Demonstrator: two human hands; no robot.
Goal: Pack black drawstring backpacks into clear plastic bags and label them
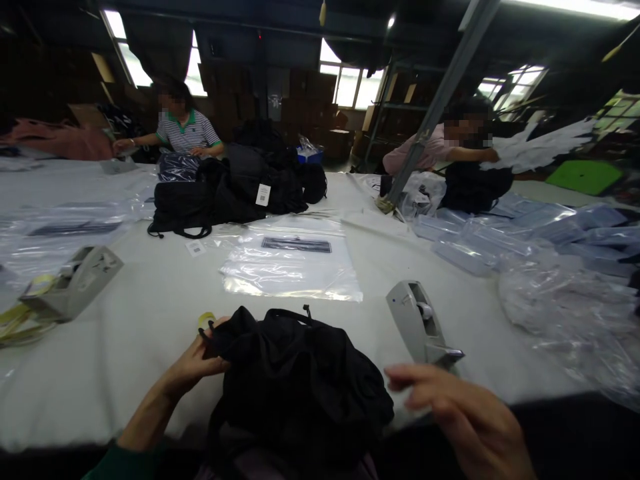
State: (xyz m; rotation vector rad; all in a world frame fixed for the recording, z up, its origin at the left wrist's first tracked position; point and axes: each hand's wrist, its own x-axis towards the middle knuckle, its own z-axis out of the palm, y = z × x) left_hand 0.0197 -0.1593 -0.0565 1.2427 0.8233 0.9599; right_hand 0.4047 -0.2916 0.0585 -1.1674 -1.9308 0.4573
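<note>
A black fabric bag (305, 380) with a cord and a carry loop stands slumped at the table's front edge, close to my body. My left hand (193, 363) grips its upper left corner, with the dark cord at the fingertips. Beside those fingers shows something small and yellow, partly hidden. My right hand (460, 407) is off the bag's right side, fingers apart and holding nothing. Just beyond the right hand sits a grey tape dispenser (413, 320). Flat clear plastic bags with a dark printed panel (295, 267) lie behind the black bag.
A second tape dispenser (75, 283) stands at the left. More black bags (225, 183), one with a white tag (263, 195), are heaped across the table. Crumpled clear plastic (575, 307) covers the right side near a slanted metal post (440, 100). Two people work opposite.
</note>
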